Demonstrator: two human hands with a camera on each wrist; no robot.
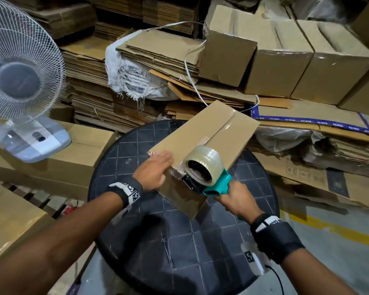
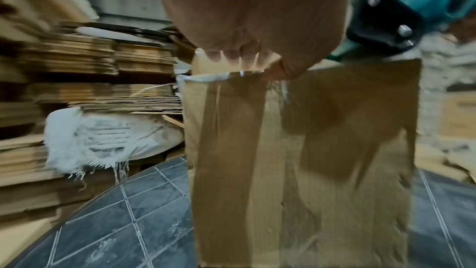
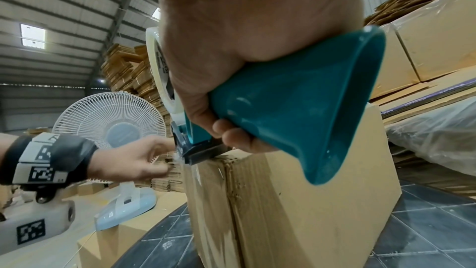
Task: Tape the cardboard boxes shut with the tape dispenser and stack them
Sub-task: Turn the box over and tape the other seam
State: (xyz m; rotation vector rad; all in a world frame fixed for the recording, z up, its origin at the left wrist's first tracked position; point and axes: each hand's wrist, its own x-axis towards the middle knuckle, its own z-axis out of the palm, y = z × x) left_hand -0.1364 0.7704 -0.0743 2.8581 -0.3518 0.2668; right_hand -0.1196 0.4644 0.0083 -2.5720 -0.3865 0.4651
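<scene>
— While the right hand (image 1: 234,199) clenches the teal plastic tape dispenser (image 1: 207,173), where's the brown cardboard box (image 1: 202,143)?
— On the dark round tiled surface (image 1: 158,241); left hand (image 1: 153,171) fingers flat, pressing its top edge.

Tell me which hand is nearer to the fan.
Left. The left hand rests flat on the box top, on the side toward the fan. The right hand grips the dispenser at the box's near edge, farther from it.

A round dark table (image 1: 136,150) with a pale grid pattern is carrying my cardboard box (image 1: 202,133), which is sitting toward the table's far edge.
</scene>
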